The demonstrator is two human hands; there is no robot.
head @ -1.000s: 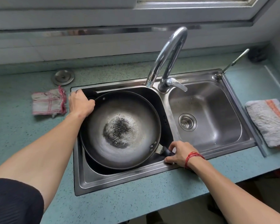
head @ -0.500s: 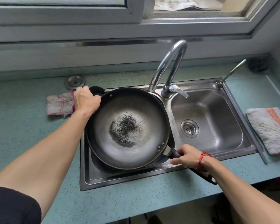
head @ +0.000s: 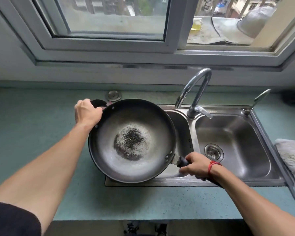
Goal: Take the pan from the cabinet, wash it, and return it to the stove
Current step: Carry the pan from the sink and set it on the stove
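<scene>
You stand in a home kitchen; a double steel sink (head: 269,145) with faucet (head: 197,92) sits in the counter (head: 32,126) under a window (head: 112,17).

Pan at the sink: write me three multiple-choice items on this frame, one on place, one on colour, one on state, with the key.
1. Where is the pan? A. held above the left basin of the sink; B. on the floor; C. inside a cabinet.
2. What colour is the cord on the right wrist? A. blue; B. red; C. white.
3. How does the pan's bottom look? A. full of water; B. spotless; C. dark speckled patch at the centre.
Key: 1 A, the left hand grips its side handle and the right hand its long handle over that basin; 2 B, the cord is plainly red; 3 C, black specks cover the middle.
</scene>
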